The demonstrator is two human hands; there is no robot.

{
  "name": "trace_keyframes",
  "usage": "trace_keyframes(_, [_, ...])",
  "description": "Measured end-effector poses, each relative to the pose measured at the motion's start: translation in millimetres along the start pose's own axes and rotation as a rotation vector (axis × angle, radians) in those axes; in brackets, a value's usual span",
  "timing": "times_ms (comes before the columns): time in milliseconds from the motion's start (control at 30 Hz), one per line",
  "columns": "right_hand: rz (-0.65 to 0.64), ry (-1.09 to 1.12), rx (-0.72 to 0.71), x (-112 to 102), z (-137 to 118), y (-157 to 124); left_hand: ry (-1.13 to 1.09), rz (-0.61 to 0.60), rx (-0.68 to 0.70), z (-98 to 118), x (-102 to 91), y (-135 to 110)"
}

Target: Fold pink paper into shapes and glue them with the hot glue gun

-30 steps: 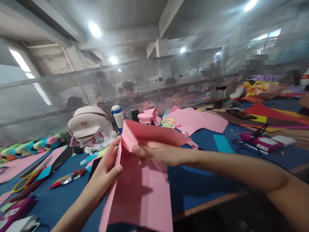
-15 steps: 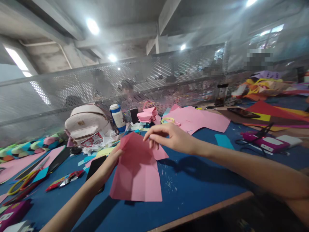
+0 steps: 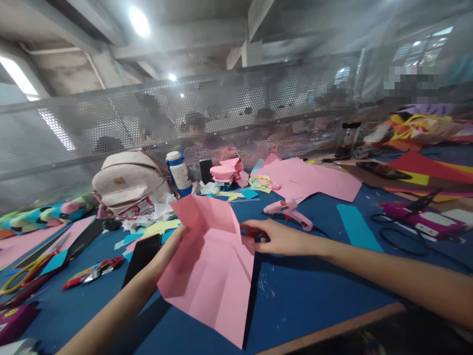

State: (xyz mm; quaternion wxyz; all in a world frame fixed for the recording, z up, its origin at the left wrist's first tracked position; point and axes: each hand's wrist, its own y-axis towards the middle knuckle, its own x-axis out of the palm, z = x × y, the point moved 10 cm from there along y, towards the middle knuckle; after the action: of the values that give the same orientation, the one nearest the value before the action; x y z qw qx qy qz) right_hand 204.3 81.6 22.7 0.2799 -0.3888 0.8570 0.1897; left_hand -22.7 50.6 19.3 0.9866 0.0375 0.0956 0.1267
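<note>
A creased sheet of pink paper (image 3: 210,266) is held up over the blue table, its upper part folded into a shallow box-like shape. My left hand (image 3: 179,239) grips its left edge, with most of the fingers hidden behind the paper. At the right edge, my right hand (image 3: 264,236) pinches a small flap between thumb and fingers. Just beyond my right hand lies a pink glue gun (image 3: 290,211) on its side. A black phone (image 3: 142,256) rests on the table beside my left wrist.
At the left lie yellow-handled scissors (image 3: 27,273) and a red wrapper (image 3: 92,272). A pale backpack (image 3: 127,180) and a white-and-blue bottle (image 3: 179,172) stand behind. Pink sheets (image 3: 306,177), a blue strip (image 3: 357,228) and a magenta device with a cable (image 3: 424,221) lie to the right.
My right hand has come down from above the paper to its right edge and taken hold of the flap. The paper is opened wider and tilted nearer. The glue gun now shows.
</note>
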Motion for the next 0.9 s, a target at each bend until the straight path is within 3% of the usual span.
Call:
trace_keyframes(100, [0.023, -0.011, 0.024, -0.4, 1.0, 5.1, -0.065, -0.063, -0.128, -13.2, 8.2, -3.4])
trace_keyframes(200, [0.025, -0.074, -0.010, 1.4, -1.1, 9.4, -0.112, -0.103, -0.169, -15.9, 16.7, -3.8])
trace_keyframes(400, [-0.029, -0.321, -0.171, 13.9, -11.2, 16.9, 0.080, -0.098, -0.073, -20.3, 20.2, 5.0])
trace_keyframes(533, [-0.082, -0.309, -0.199, 19.8, -12.2, 21.7, 0.142, -0.031, -0.002, -21.3, 13.3, 8.2])
trace_keyframes(633, [-0.070, -0.296, -0.203, 18.4, -11.2, 23.9, 0.130, 0.128, 0.325, 16.8, -2.2, -0.6])
trace_keyframes(700, [-0.061, -0.292, -0.200, 17.8, -9.4, 25.2, 0.139, 0.324, 0.645, 53.9, -19.9, -26.8])
trace_keyframes(767, [-0.052, -0.292, -0.197, 17.6, -7.3, 26.8, 0.227, 0.397, 0.814, 77.7, -22.4, -52.5])
trace_keyframes(800, [-0.047, -0.290, -0.198, 17.6, -6.7, 27.7, 0.322, 0.304, 0.841, 84.8, -10.4, -58.8])
trace_keyframes(833, [-0.041, -0.289, -0.201, 17.5, -6.6, 28.7, 0.428, 0.131, 0.802, 84.2, 8.5, -60.1])
trace_keyframes(900, [-0.031, -0.286, -0.206, 17.4, -7.4, 30.8, 0.513, -0.087, 0.659, 72.0, 32.3, -63.0])
